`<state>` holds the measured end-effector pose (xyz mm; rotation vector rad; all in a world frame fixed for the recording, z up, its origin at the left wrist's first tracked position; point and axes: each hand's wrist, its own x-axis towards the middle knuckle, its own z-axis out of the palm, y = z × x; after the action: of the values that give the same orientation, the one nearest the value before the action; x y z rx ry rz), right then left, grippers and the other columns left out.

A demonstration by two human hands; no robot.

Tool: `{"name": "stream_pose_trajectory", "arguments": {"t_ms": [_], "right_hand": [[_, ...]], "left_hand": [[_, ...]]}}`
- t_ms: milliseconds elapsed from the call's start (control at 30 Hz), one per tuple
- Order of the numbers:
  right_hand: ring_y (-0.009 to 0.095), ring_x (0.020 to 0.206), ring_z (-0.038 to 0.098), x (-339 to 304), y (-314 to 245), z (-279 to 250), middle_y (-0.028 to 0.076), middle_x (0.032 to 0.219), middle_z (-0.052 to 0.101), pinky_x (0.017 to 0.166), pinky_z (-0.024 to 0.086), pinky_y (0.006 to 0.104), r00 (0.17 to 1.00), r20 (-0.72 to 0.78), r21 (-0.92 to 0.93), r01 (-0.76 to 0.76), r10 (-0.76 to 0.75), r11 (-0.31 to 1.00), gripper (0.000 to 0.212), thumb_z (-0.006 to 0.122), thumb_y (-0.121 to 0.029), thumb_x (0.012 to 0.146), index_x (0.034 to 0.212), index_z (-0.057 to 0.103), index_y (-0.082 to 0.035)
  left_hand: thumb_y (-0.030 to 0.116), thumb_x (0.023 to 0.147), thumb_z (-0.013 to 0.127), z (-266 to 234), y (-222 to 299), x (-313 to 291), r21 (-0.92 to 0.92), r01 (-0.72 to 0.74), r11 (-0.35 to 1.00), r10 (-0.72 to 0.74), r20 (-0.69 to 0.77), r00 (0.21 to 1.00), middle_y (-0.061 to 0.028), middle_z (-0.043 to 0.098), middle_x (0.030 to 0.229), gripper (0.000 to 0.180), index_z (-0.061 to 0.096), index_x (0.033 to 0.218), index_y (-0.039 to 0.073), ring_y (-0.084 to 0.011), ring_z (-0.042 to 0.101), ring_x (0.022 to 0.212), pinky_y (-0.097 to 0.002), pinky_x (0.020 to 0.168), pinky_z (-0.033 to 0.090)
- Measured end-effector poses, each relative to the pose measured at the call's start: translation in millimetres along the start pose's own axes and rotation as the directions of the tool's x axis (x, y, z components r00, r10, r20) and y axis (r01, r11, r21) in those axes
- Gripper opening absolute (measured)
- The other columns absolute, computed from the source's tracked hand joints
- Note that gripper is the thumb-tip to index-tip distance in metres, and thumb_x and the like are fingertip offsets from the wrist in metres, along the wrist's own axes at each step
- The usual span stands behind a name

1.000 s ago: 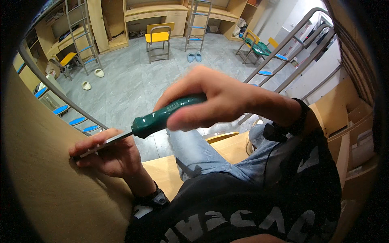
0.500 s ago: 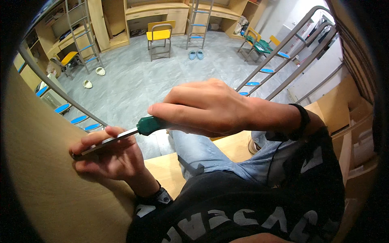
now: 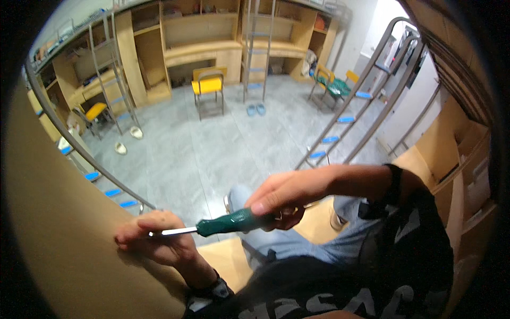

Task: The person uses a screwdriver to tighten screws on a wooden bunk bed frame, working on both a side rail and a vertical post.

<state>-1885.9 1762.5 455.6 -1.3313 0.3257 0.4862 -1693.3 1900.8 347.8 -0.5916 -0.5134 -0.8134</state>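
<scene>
the right hand (image 3: 289, 199) is wrapped tight around the green handle of a screwdriver (image 3: 228, 223), fingers closed over its rear part, and the tool lies nearly level, pointing to the person's left. its thin metal shaft runs into the left hand (image 3: 154, 242), which is curled at the edge of a big tan wooden panel (image 3: 69, 255); the fingers are pinched around the tip of the shaft and pressed on the panel's edge. the screwdriver looks light and stiff, and i judge the ribbed handle gives a sure hold, so the thick middle of the handle is the good place to take it, while the bare shaft is smooth and would slip and turn in the fingers. the tip itself and any screw are hidden behind the left fingers, so i cannot tell what it bears on. the panel is cut off at the lower left edge, and its full shape is unclear. farther away, on the grey floor (image 3: 212, 143), stands a yellow chair (image 3: 208, 85), with metal ladders (image 3: 345, 117) and wooden desks (image 3: 212, 48) beyond; things on the shelves are too small to make out.
</scene>
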Motion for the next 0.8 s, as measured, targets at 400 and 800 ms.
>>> {"name": "stream_pose_trajectory", "arguments": {"t_ms": [400, 800], "right_hand": [[0.007, 0.055, 0.046, -20, -24, -9, 0.0, 0.066, 0.047, 0.045, 0.036, 0.0197, 0.952, -0.155, -0.348, 0.196, -0.263, 0.917, 0.038, 0.05, -0.041, 0.094, 0.096, 0.057, -0.004], [0.026, 0.06, 0.056, -13, -13, 10, 0.011, 0.072, 0.054, 0.052, 0.044, 0.0346, 0.457, 0.138, -0.99, 0.096, -0.879, -0.105, 0.024, 0.064, -0.004, 0.078, 0.098, 0.05, 0.0]], "left_hand": [[0.02, 0.087, 0.062, -5, -11, 8, 0.203, -0.106, 0.973, 0.082, 0.121, 0.989, 0.0034, 0.067, 0.107, 0.018, 0.069, 0.102, 0.015, -0.0063, 0.061, 0.101, -0.0271, 0.097, 0.045], [0.021, 0.087, 0.063, -1, -18, 6, 0.219, -0.17, 0.961, 0.145, 0.129, 0.981, 0.0001, 0.066, 0.11, 0.021, 0.067, 0.106, 0.014, -0.0106, 0.061, 0.103, -0.0284, 0.095, 0.046]]}}
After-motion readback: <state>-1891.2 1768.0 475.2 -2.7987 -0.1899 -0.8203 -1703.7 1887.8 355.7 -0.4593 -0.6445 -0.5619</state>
